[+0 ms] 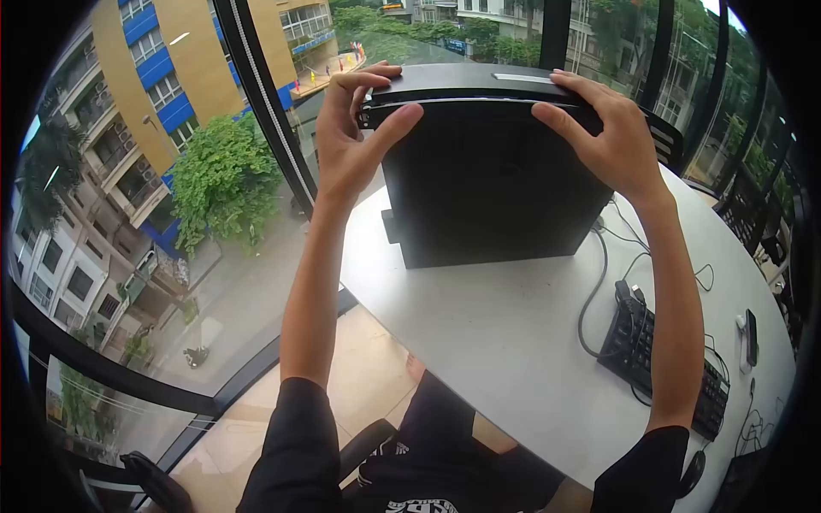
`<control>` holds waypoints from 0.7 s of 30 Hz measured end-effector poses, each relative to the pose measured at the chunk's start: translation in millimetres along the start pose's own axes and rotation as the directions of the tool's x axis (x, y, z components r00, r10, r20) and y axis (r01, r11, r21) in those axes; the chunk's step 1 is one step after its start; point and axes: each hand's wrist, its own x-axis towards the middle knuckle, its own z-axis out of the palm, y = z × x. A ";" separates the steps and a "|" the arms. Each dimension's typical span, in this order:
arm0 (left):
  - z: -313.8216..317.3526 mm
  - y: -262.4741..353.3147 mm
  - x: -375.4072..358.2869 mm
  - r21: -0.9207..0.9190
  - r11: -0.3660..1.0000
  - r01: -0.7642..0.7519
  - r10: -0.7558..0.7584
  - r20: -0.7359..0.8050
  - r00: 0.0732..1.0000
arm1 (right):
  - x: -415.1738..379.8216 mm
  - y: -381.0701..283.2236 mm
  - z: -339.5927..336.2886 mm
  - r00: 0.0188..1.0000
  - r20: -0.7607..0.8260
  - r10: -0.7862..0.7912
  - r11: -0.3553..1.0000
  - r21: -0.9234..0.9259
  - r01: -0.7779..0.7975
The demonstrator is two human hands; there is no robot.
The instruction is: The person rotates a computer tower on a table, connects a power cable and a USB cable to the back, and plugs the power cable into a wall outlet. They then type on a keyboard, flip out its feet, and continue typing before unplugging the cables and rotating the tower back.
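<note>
A black computer case [505, 184] stands upright on the white table [479, 316], its broad flat side facing me. My left hand [363, 120] grips the upper left corner, with the thumb on the near face and the fingers curled over the top. At the upper right, my right hand [607, 128] clasps the case in the same way, its thumb pressed near the top edge and its fingertips on the top panel [462, 79]. A thin seam runs under that panel. The case's far side is hidden.
To the right lie a black keyboard [633, 342] with a bundle of cables on it, a grey cable [586, 321], a small black device [751, 338] and a mouse [693, 472]. Tall windows surround the table. A chair armrest [368, 449] is below me.
</note>
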 end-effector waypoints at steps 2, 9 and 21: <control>4.0 7.6 -2.4 -0.031 0.999 -0.012 0.011 -0.020 1.000 | -1.0 -3.8 -8.6 1.000 -0.007 0.009 0.999 0.035 -0.008; 8.2 -2.5 -2.8 -0.040 0.998 -0.048 0.047 -0.044 0.998 | -0.1 4.4 7.7 0.998 0.000 0.060 0.996 0.063 -0.060; 6.1 -1.0 -3.0 -0.024 1.000 0.017 -0.018 -0.034 0.999 | -2.7 -2.1 4.7 0.998 -0.068 0.008 0.997 0.071 -0.003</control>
